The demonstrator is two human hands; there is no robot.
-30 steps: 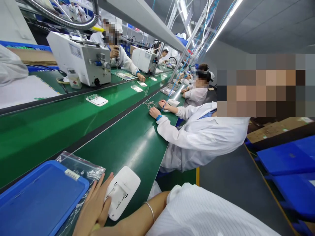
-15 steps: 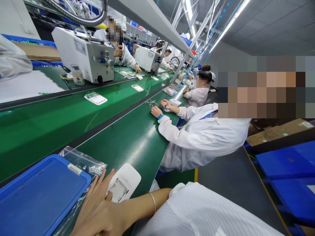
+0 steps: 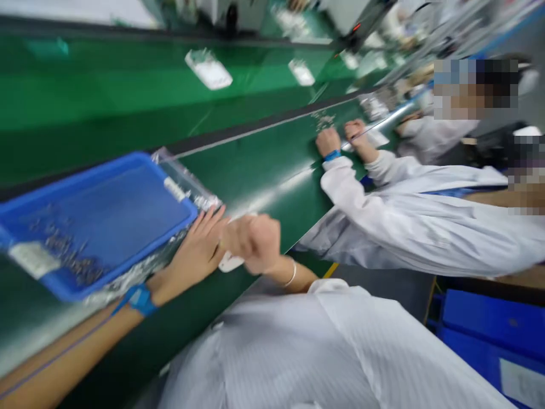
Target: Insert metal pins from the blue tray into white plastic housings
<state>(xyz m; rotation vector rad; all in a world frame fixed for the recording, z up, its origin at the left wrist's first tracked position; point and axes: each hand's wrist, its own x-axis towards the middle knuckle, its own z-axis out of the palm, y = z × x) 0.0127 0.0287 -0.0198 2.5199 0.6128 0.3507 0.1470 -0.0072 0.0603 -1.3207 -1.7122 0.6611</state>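
My left hand (image 3: 198,250), with a blue wrist strap, lies with its fingers stretched out beside the blue tray (image 3: 190,213), over a clear zip bag (image 3: 187,176). Just right of it, my right hand (image 3: 255,241) is curled closed above a white plastic housing (image 3: 231,261). Motion blurs that hand, and whatever its fingers may hold is hidden. Most of the housing is covered by my hands. Many small metallic parts (image 3: 72,253) lie in the tray's near left part.
A co-worker's hands (image 3: 330,142) rest at the bench farther along, beside a scatter of small parts (image 3: 322,120). White housings (image 3: 208,69) lie along the green belt (image 3: 140,85) behind the bench. Blue bins (image 3: 489,318) stand at lower right.
The view has swung toward the left and down, bringing the tray's small parts and my left wrist strap into sight. My right hand now sits over the housing, which showed more openly before.
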